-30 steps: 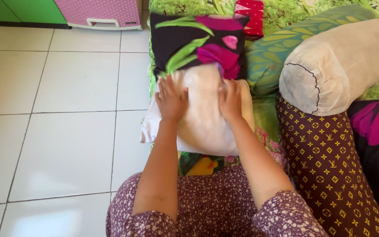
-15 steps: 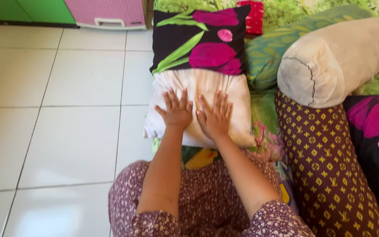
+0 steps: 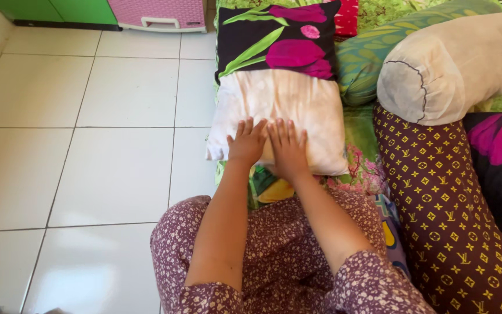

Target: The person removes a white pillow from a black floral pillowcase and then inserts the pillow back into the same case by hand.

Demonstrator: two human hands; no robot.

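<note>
Both hands are flat, fingers spread, side by side: left hand (image 3: 246,143) and right hand (image 3: 289,146) press on the near end of the cream pillow (image 3: 280,113), gripping nothing. Its far half sits inside a black floral pillowcase (image 3: 277,40). A brown patterned bolster (image 3: 437,197) lies right; white tiled floor (image 3: 100,145) stretches left.
</note>
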